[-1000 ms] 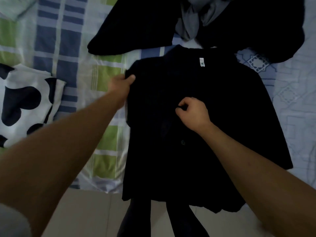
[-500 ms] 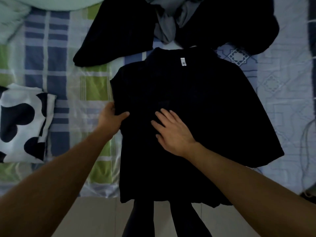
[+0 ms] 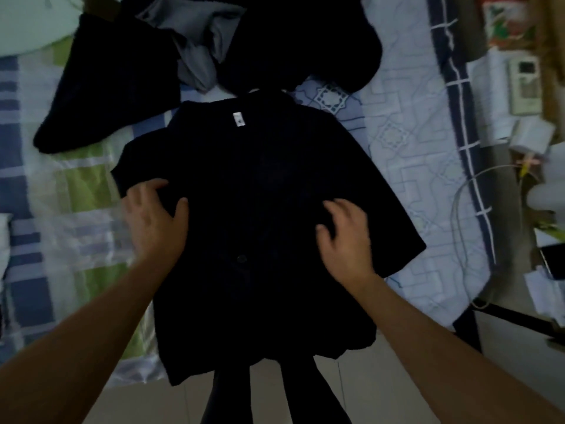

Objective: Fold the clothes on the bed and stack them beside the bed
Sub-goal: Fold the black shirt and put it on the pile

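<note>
A black button shirt (image 3: 263,185) lies flat on the bed with its collar and white label (image 3: 238,120) away from me and its hem hanging over the bed's near edge. My left hand (image 3: 156,215) rests on the shirt's left side just below the left sleeve, fingers spread and thumb out. On the shirt's right side my right hand (image 3: 345,234) presses down with loosely bent fingers. Neither hand grips the cloth as far as I can tell.
More dark clothes (image 3: 293,41) and a grey garment (image 3: 198,56) are piled beyond the shirt, another dark piece (image 3: 107,87) at left. The plaid sheet (image 3: 76,179) lies left, a pale patterned one (image 3: 412,148) right. A remote (image 3: 526,84), cable (image 3: 464,209) and phone (image 3: 553,261) sit beside the bed.
My left hand let go of the shirt's left edge and came to rest on the cloth. My right hand slid from the shirt's middle to its right side. The view shifted right.
</note>
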